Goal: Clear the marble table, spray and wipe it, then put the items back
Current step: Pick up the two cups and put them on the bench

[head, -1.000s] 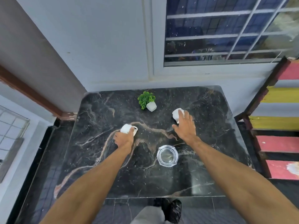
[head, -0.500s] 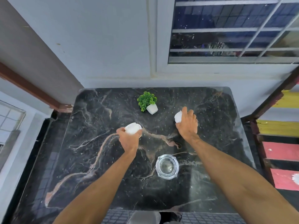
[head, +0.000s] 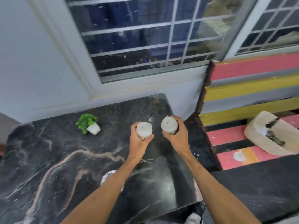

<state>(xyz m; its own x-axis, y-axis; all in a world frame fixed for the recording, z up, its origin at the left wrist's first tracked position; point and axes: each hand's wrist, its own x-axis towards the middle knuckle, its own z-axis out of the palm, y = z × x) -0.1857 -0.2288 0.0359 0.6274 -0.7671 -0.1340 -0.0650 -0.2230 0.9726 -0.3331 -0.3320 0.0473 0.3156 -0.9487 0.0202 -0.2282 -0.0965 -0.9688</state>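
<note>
Stage: clearing, early. Nearest you, by the front edge of the table (head: 48,159), the glass (head: 108,175) sits on the marble, mostly hidden under your left forearm; not yet removed. Mid-table, right half: both forearms reach forward, roughly parallel, wrists straight. Your left hand (head: 139,139) wraps the left cup (head: 144,129) from below and behind, fingers and thumb curled round its body, its top facing the camera. Your right hand (head: 177,135) grips the right cup (head: 169,125) the same way, just beside the first, over the right edge near the far right corner. Both cups look lifted clear of the marble, though contact underneath cannot be confirmed from this angle; the two cups are close but apart. Farther back, toward the far edge and left of your hands, the plant (head: 86,122) sits in its white pot, untouched. Past the right edge, a basket (head: 258,139) rests on the striped steps (head: 242,92); a likely drop spot, judgement only. Behind all, wall and barred window (head: 137,38). Tally: two items in hand, two on the table, nothing set aside that I can see. No spray bottle or cloth in view. Left to do: finish clearing, spray, wipe, return everything.
</note>
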